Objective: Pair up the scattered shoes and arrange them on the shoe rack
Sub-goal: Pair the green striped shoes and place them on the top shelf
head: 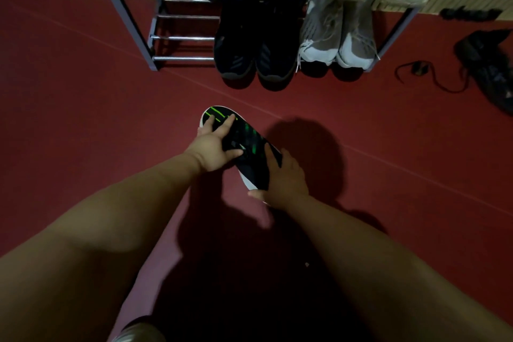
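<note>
The black shoe (244,144) with green stripes is held above the red floor (83,119), in front of the rack (144,25). Its long side runs slanted, toe pointing up-left toward the rack. The left hand (213,147) grips the toe end with curled fingers (211,121). The right hand (286,178) grips the heel. Four pairs sit on the rack. Another black shoe (488,64) lies far right.

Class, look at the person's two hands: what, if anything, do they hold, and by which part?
Both hold one black shoe with green stripes: the left hand grips its toe end, the right hand its heel end.
</note>
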Tool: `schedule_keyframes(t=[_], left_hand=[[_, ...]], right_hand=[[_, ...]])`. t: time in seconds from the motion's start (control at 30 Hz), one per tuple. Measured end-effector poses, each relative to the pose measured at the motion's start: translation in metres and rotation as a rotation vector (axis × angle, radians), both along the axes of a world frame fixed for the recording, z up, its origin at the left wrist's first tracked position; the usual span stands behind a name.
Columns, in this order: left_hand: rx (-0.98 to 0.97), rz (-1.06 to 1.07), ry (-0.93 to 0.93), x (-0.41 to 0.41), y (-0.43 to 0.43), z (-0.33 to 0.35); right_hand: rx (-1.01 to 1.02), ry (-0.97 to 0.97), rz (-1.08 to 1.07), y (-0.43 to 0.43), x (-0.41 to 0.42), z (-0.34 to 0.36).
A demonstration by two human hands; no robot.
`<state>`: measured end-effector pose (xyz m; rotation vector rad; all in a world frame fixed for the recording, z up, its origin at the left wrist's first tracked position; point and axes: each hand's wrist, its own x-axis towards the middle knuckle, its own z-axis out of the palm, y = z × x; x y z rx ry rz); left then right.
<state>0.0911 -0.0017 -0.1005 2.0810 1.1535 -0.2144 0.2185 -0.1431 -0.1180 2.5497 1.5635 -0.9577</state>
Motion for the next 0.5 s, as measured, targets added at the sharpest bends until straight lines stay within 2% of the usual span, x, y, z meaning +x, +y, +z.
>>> schedule_keyframes(t=[0.07,0.2,0.4,0.5], left_hand=[[0.024,-0.026,-0.021,0.007,-0.004,-0.002],[-0.005,-0.214,-0.075,0.051,-0.022,0.001],[-0.012,-0.551,-0.083,0.152,-0.085,0.019],[-0.001,-0.619,-0.088,0.184,-0.114,0.033]], right_hand=[[0.025,-0.047,0.016,-0.006,0.012,0.001],[-0.005,-0.134,-0.081,-0.043,0.053,0.007],[-0.108,-0.216,-0.424,-0.139,0.104,0.021],[-0.135,-0.185,-0.634,-0.177,0.112,0.021]])
